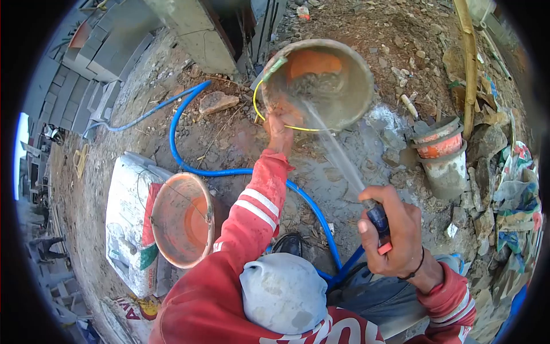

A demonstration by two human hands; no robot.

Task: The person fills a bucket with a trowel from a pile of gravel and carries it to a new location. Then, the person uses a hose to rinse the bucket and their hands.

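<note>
My right hand [395, 232] is closed around a dark hose nozzle [377, 218] with a red-orange part. A white jet of water [338, 152] shoots from it into a large mortar-stained bucket [358, 86], which is tilted so its mouth faces me. Orange shows on the bucket's inner bottom, with murky water splashing there. My left hand [279, 133] grips the bucket at its near rim, by the yellow handle [255, 106]; the fingertips are partly hidden. The blue hose [312, 200] loops across the ground beneath my left arm.
A second orange bucket [166, 229] leans beside a white sack [123, 212] on the left. Stacked pails [444, 172] stand at right, near a bamboo pole [471, 69] and rubble. A concrete column [192, 34] rises at the back; a loose stone [217, 103] lies near it.
</note>
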